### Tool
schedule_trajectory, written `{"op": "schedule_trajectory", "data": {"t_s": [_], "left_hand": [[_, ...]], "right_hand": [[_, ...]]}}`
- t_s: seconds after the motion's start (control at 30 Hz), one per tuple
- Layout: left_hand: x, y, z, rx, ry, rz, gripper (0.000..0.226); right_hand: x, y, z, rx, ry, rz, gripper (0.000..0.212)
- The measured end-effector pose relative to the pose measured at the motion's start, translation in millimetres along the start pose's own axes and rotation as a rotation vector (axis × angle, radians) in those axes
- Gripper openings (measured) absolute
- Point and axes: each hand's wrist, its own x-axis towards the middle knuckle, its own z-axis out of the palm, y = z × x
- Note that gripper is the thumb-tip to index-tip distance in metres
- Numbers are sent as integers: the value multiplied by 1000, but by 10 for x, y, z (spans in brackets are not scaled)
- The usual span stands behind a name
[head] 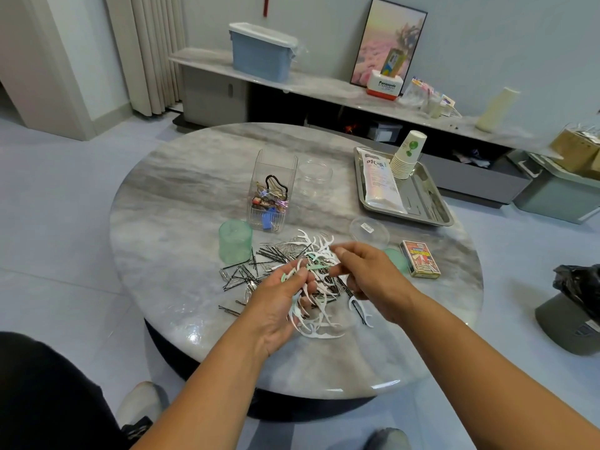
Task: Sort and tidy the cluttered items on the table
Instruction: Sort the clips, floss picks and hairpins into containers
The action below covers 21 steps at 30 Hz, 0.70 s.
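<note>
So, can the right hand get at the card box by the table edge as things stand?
Probably yes: the right hand holds nothing bulky, and the card box lies just beside it on bare tabletop, nothing between.

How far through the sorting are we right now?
Early to midway, I'd judge. Done: hair clips sit in the clear box. In hand: the left hand holds a bunch of floss picks; the right hand pinches another above the pile. Left: hairpins and picks still litter the table; the green cup and round tub look empty.
</note>
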Motion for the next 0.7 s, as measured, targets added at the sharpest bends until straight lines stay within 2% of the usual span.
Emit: {"op": "schedule_trajectory", "data": {"t_s": [0.13, 0.3, 0.37, 0.43, 0.5, 0.6, 0.7], "left_hand": [[11, -50, 38, 3, 30, -4, 27], [8, -52, 57, -126, -18, -140, 20], [10, -63, 62, -192, -39, -200, 20], [34, -78, 48, -249, -56, -226, 32], [49, -88, 42, -291, -65, -227, 41], [39, -79, 72, -369, -74, -205, 51], [36, -77, 98, -423, -20, -155, 52]], "right_hand": [[-23, -15, 66, 30, 16, 129, 20], [34, -72, 111, 661, 28, 270, 42], [28, -84, 136, 794, -15, 251, 40], [18, -86, 172, 880, -32, 205, 39], [11, -72, 207, 878, 3, 153, 39], [11, -40, 275, 744, 103, 83, 40], [5, -4, 311, 731, 213, 63, 40]]}}
